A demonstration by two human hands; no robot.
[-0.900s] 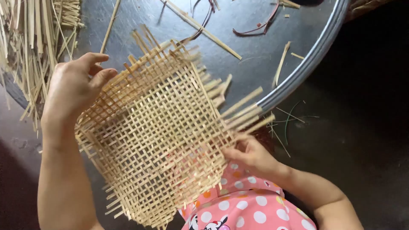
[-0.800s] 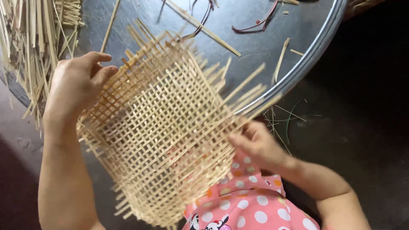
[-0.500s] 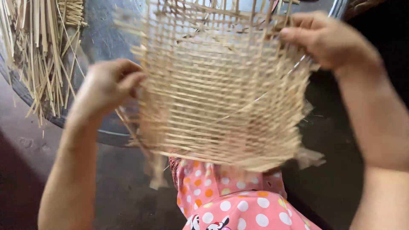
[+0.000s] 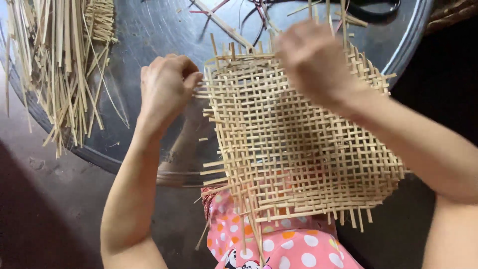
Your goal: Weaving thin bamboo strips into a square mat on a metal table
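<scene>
1. One woven mat (image 4: 298,144) of pale bamboo strips, open like a lattice, is lying flat across the near edge of one round metal tray (image 4: 149,40), with its lower part hanging past the rim over the person's lap.
2. Two bare hands are working on the mat, one at each upper corner.
3. The left hand (image 4: 167,87) is curling its fingers closed and pinching the mat's upper left edge, where loose strip ends are sticking out.
4. The right hand (image 4: 311,60) is blurring at the mat's upper right corner; it is resting on the weave with fingers bent, but whether it is gripping a strip cannot be told.
5. One loose pile of bamboo strips (image 4: 59,65), too many to count, is lying along the tray's left edge, some ends poking over the rim.
6. A few stray strips and thin dark and reddish cords (image 4: 249,15) are lying at the tray's far edge.
7. One pink garment with coloured dots (image 4: 279,249) is showing below the mat.
</scene>
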